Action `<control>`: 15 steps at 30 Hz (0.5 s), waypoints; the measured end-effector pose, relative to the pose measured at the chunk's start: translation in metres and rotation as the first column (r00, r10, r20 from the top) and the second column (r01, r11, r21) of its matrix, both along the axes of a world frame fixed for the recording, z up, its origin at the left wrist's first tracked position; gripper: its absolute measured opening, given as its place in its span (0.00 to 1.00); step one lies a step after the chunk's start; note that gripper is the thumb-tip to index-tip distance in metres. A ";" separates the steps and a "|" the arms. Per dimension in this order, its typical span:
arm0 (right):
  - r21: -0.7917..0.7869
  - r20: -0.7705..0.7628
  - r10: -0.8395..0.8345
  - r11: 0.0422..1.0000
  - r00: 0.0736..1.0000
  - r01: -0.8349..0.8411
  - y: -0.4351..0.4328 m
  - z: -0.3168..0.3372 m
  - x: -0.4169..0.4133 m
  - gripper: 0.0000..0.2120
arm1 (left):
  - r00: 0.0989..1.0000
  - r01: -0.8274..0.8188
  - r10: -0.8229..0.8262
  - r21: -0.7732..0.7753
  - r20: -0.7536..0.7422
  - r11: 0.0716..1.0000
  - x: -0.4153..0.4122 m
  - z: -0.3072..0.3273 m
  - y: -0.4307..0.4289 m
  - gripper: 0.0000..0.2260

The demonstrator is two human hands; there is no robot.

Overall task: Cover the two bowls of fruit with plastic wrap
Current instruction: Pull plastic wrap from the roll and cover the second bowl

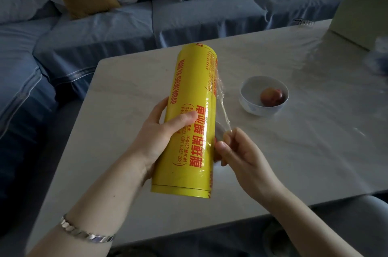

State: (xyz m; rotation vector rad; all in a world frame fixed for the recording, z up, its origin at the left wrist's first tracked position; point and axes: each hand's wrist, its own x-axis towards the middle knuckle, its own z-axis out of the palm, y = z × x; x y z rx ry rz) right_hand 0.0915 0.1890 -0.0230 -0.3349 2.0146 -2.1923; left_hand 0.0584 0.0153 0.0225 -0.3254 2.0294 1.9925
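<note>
Above the pale table, the left hand grips a yellow roll of plastic wrap around its middle, thumb across the label. The roll's far end points to 12 o'clock. At 3 o'clock of the roll, the right hand pinches the loose film edge. A white bowl holding one reddish fruit stands on the table at 2 o'clock, apart from the roll.
</note>
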 end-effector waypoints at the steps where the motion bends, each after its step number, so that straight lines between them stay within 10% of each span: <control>1: 0.013 -0.014 -0.017 1.000 1.000 0.018 -0.002 0.000 0.002 0.11 | 1.000 0.005 -0.005 -0.003 0.001 1.000 -0.001 0.000 0.000 0.34; 8: -0.068 0.026 0.014 0.998 1.000 -0.012 -0.004 -0.004 0.005 0.22 | 1.000 0.005 -0.007 -0.086 -0.028 0.996 -0.001 0.005 0.001 0.37; 15: 0.050 0.099 0.053 0.997 0.994 -0.059 0.007 0.003 0.011 0.07 | 0.939 -0.152 -0.093 -0.643 -0.330 0.751 0.006 0.005 0.005 0.46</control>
